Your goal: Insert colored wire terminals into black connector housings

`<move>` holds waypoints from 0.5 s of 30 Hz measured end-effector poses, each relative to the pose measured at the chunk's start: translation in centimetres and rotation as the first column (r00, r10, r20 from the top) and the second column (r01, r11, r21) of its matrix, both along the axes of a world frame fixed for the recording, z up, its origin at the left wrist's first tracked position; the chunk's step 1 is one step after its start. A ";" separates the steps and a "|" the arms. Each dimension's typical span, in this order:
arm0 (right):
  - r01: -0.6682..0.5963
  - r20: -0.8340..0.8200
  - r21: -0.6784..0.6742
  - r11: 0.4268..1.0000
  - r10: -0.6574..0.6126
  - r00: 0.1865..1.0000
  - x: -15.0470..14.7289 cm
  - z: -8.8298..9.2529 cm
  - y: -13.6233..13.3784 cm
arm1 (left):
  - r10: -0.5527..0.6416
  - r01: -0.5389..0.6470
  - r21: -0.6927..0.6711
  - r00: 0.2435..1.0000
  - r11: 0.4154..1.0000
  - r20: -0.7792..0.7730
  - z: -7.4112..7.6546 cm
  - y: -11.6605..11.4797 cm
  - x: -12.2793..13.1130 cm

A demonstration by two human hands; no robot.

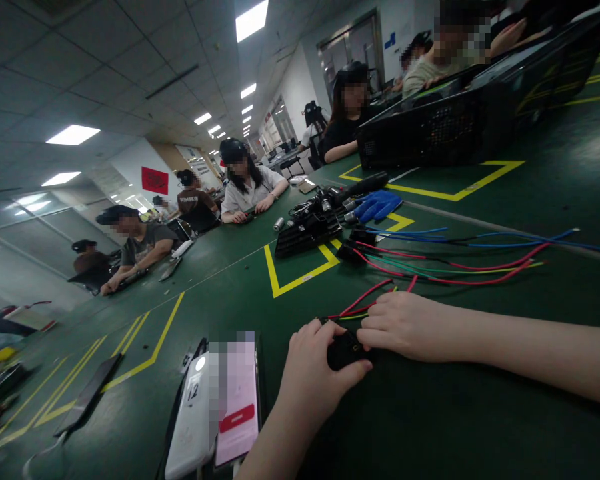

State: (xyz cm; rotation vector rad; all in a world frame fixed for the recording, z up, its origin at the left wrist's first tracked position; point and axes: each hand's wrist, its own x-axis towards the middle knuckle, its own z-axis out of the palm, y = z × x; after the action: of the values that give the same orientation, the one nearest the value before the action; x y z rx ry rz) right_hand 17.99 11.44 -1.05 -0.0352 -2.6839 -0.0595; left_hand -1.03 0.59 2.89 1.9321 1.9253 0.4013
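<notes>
My left hand [310, 370] is closed around a small black plastic part [344, 350], thumb on the near side and fingers over the far side. My right hand [405, 327] has its fingers curled against the part's right edge; whether they pinch a wire there is hidden. Red wires [363, 299] and a yellow-green one come out behind the part, between the two hands. Just beyond lie similar black parts [355, 250] with blue, red and green wires [450, 267] stretched to the right across the green table [480, 413].
A phone with a pink screen [237, 407] and a white device [193, 413] lie left of my left forearm. Farther off are a black tool heap [313, 227], a blue glove [377, 205] and a large black case [430, 127]. Several people sit around the table.
</notes>
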 end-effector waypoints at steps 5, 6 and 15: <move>0.050 0.093 -0.128 0.990 -0.039 0.995 0.0 0.4 -0.4 | 0.000 0.000 -0.003 1.000 1.000 -0.003 0.1 0.0 0.1; 0.060 0.115 -0.148 0.987 -0.043 0.992 -0.1 0.6 -0.4 | 0.000 0.000 -0.003 1.000 1.000 -0.004 0.1 0.0 0.1; 0.091 0.174 -0.202 0.975 -0.056 0.983 0.4 1.3 -0.6 | -0.002 0.002 0.015 1.000 1.000 -0.016 -0.1 0.2 0.2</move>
State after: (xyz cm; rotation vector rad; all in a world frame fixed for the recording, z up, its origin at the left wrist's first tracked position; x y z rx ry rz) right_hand 18.36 10.82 0.27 -0.2044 -2.8456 0.2074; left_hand -0.86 0.79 2.74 1.9526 1.9358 0.4017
